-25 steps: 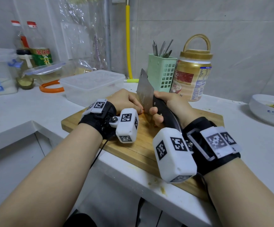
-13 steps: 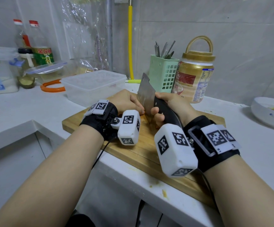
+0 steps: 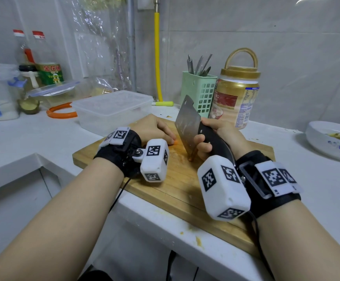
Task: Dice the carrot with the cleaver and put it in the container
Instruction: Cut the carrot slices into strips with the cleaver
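- While your right hand (image 3: 215, 136) grips the cleaver (image 3: 187, 126) handle, the blade stands tilted on the board (image 3: 185, 191), heel down on an orange piece.
- Just left of the blade, your left hand (image 3: 153, 130) curls over the carrot (image 3: 175, 142); only its cut end shows, so its long axis is hidden.
- Beyond your left hand, the container (image 3: 112, 110) sits touching the board, with open counter around it.

R hand (image 3: 219, 136) w/ cleaver (image 3: 187, 122), carrot (image 3: 175, 142) on board (image 3: 181, 179)
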